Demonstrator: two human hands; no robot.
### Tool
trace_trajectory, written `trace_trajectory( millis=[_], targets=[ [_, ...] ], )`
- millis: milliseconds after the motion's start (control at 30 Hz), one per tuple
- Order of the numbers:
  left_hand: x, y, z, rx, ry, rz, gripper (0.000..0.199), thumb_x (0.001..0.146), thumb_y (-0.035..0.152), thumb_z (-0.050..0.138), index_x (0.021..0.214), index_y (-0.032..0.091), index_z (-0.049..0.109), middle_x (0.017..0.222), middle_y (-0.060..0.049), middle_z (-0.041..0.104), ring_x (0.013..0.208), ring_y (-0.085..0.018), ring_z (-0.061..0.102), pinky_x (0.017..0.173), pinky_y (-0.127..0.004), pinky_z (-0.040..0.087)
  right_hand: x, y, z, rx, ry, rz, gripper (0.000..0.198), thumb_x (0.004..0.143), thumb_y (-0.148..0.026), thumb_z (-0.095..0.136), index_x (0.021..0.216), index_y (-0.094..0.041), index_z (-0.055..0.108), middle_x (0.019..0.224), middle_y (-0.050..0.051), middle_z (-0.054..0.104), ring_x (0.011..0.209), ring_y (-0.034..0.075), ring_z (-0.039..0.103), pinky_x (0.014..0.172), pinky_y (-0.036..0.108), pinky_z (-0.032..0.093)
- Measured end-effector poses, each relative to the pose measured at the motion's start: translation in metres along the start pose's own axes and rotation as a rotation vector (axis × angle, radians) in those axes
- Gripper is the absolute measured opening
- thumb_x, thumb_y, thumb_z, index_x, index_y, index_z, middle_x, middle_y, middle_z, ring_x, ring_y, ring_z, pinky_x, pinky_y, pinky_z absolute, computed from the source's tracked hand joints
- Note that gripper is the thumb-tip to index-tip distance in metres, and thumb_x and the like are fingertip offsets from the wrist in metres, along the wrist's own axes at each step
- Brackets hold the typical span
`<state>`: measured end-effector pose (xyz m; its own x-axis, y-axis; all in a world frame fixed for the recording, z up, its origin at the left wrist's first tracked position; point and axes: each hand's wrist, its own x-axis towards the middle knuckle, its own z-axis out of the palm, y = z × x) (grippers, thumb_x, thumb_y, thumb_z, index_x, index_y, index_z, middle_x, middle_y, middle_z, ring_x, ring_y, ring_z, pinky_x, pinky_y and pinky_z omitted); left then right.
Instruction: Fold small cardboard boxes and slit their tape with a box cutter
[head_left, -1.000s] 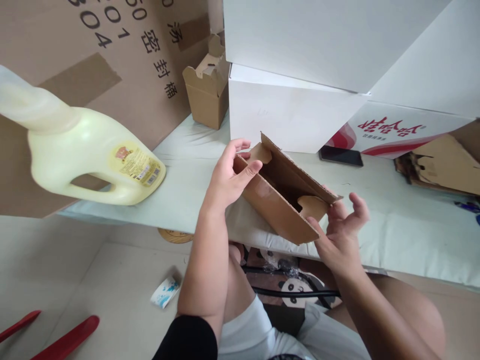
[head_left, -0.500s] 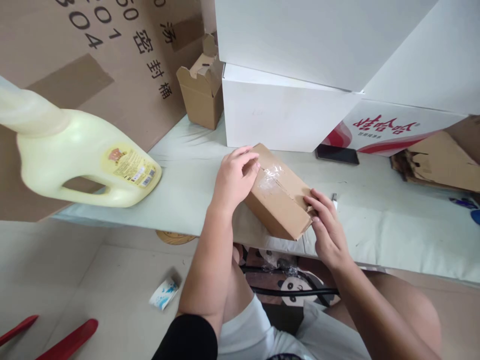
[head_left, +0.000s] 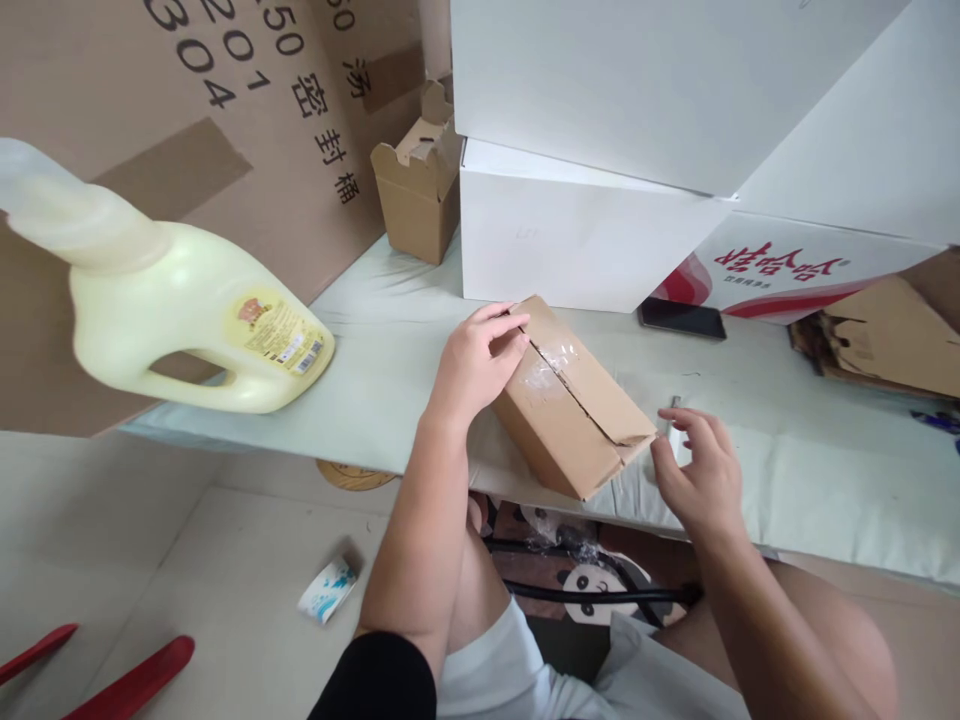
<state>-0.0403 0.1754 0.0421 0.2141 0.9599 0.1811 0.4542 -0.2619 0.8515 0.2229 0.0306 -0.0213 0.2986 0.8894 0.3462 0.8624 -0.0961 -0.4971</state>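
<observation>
A small brown cardboard box (head_left: 559, 410) lies tilted on the cloth-covered table, its long seam slit open and crumpled clear tape on top. My left hand (head_left: 484, 360) grips the box at its far left corner, fingers over the edge. By the near right corner of the box is my right hand (head_left: 701, 470), thumb and fingers apart, holding nothing; whether the thumb tip touches the corner I cannot tell. Partly behind the right fingers lies a slim white object with a grey tip (head_left: 677, 440).
A pale yellow jug (head_left: 187, 310) stands left, before a large printed carton (head_left: 300, 190). Behind are an open small box (head_left: 416, 195), stacked white boxes (head_left: 555, 240) and a black phone (head_left: 682, 318). Flattened cardboard (head_left: 892, 335) lies right. A tape roll (head_left: 328, 590) is on the floor.
My right hand has let go of the box's near end and moved right. The seam now gapes along its length. My left hand stays on the box; the view has shifted slightly.
</observation>
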Motion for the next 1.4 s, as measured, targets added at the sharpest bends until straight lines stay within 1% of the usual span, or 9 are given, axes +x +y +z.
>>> trace_trajectory(
  millis=[100, 233, 400, 567, 767, 867, 1000, 1100, 1400],
  targets=[
    [0.000, -0.001, 0.000, -0.016, -0.005, 0.001, 0.027, 0.095, 0.021, 0.062, 0.118, 0.022, 0.077, 0.145, -0.007, 0.065, 0.136, -0.024, 0.061, 0.120, -0.044, 0.047, 0.006, 0.016, -0.002, -0.329, -0.226, 0.149, 0.052, 0.091, -0.046, 0.050, 0.135, -0.018, 0.061, 0.114, 0.017, 0.067, 0.111, 0.036, 0.065, 0.096, 0.052, 0.052],
    [0.000, 0.000, 0.000, -0.022, -0.008, -0.007, 0.028, 0.095, 0.021, 0.062, 0.118, 0.021, 0.077, 0.145, -0.007, 0.065, 0.135, -0.024, 0.061, 0.119, -0.043, 0.047, 0.009, 0.023, -0.003, -0.454, -0.555, 0.256, 0.058, 0.097, -0.045, 0.040, 0.149, -0.023, 0.049, 0.114, 0.014, 0.067, 0.100, 0.032, 0.070, 0.083, 0.044, 0.054],
    [-0.001, 0.000, -0.001, -0.024, -0.002, -0.003, 0.028, 0.095, 0.022, 0.062, 0.120, 0.021, 0.077, 0.146, -0.007, 0.065, 0.136, -0.023, 0.061, 0.119, -0.042, 0.047, 0.016, 0.024, -0.006, -0.524, -0.619, 0.354, 0.066, 0.096, -0.051, 0.041, 0.153, -0.019, 0.042, 0.110, 0.017, 0.071, 0.108, 0.035, 0.070, 0.087, 0.043, 0.052],
    [0.000, -0.001, -0.001, -0.038, -0.009, -0.016, 0.028, 0.095, 0.023, 0.063, 0.119, 0.021, 0.077, 0.146, -0.007, 0.065, 0.136, -0.023, 0.061, 0.120, -0.043, 0.046, 0.016, 0.028, -0.013, -0.580, -0.714, 0.456, 0.069, 0.095, -0.059, 0.037, 0.150, -0.020, 0.045, 0.105, 0.018, 0.076, 0.100, 0.039, 0.072, 0.081, 0.046, 0.052],
    [0.001, -0.002, 0.000, -0.034, -0.006, -0.011, 0.027, 0.095, 0.023, 0.063, 0.119, 0.021, 0.077, 0.146, -0.008, 0.064, 0.136, -0.023, 0.060, 0.120, -0.042, 0.046, 0.013, 0.030, -0.017, -0.383, -0.649, 0.447, 0.061, 0.086, -0.037, 0.045, 0.145, -0.022, 0.053, 0.078, 0.005, 0.074, 0.081, 0.030, 0.070, 0.073, 0.038, 0.048],
    [0.001, -0.001, -0.001, -0.035, -0.008, -0.013, 0.027, 0.095, 0.023, 0.063, 0.118, 0.021, 0.077, 0.146, -0.008, 0.064, 0.136, -0.023, 0.060, 0.120, -0.043, 0.045, 0.012, 0.026, -0.020, -0.014, -0.537, 0.479, 0.059, 0.081, -0.033, 0.046, 0.137, -0.021, 0.059, 0.063, -0.001, 0.066, 0.065, 0.023, 0.063, 0.067, 0.034, 0.047],
    [0.000, 0.000, -0.001, -0.029, -0.007, -0.018, 0.026, 0.096, 0.023, 0.063, 0.117, 0.023, 0.077, 0.146, -0.007, 0.064, 0.137, -0.023, 0.060, 0.120, -0.044, 0.045, 0.012, 0.014, -0.025, 0.596, -0.356, 0.448, 0.044, 0.079, -0.031, 0.050, 0.119, -0.021, 0.064, 0.073, 0.003, 0.070, 0.072, 0.023, 0.067, 0.074, 0.038, 0.052],
    [0.000, 0.000, -0.001, -0.026, -0.005, -0.015, 0.025, 0.096, 0.024, 0.063, 0.117, 0.023, 0.077, 0.145, -0.007, 0.064, 0.137, -0.023, 0.060, 0.120, -0.045, 0.045, 0.018, 0.000, -0.030, 0.860, -0.239, 0.447, 0.037, 0.073, -0.026, 0.051, 0.108, -0.024, 0.064, 0.078, 0.005, 0.071, 0.072, 0.025, 0.070, 0.073, 0.042, 0.054],
    [0.000, 0.001, -0.002, -0.031, -0.012, -0.023, 0.024, 0.095, 0.023, 0.062, 0.115, 0.024, 0.077, 0.144, -0.006, 0.065, 0.137, -0.023, 0.059, 0.121, -0.044, 0.044, 0.018, -0.029, -0.057, 1.000, -0.173, 0.267, 0.035, 0.076, -0.036, 0.056, 0.110, -0.030, 0.062, 0.083, 0.007, 0.074, 0.063, 0.027, 0.067, 0.064, 0.045, 0.054]
  ],
)
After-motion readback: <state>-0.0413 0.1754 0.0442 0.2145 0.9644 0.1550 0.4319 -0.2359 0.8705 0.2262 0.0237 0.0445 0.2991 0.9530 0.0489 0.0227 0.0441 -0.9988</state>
